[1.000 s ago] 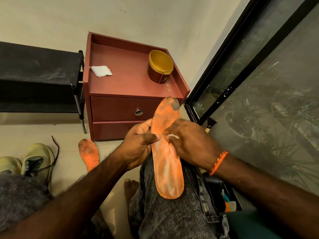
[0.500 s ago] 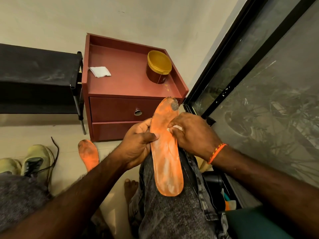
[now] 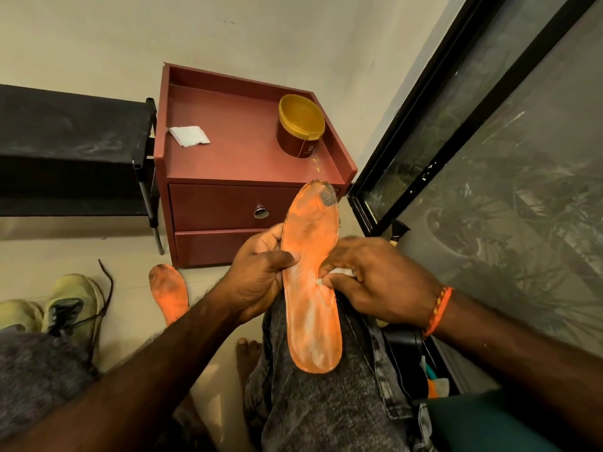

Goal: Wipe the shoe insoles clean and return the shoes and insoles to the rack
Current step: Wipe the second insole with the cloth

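Note:
An orange insole (image 3: 310,305), dirty grey at its toe, lies lengthwise on my right thigh. My left hand (image 3: 257,272) grips its left edge, thumb on top. My right hand (image 3: 372,282) pinches a small white wipe (image 3: 342,272) and presses it against the insole's right edge at mid-length. A second orange insole (image 3: 169,295) lies on the floor to the left. Two pale yellow-green shoes (image 3: 75,301) stand on the floor at lower left. The black shoe rack (image 3: 65,151) stands at the left against the wall.
A red bedside cabinet (image 3: 235,164) stands ahead, carrying a folded white tissue (image 3: 189,136) and a brown jar with a yellow lid (image 3: 300,128). A black-framed glass door (image 3: 456,132) runs along the right. My bare foot (image 3: 248,357) rests on the floor.
My right hand with the wipe slid up the insole toward the toe, then came back down to mid-length. The left hand kept its grip.

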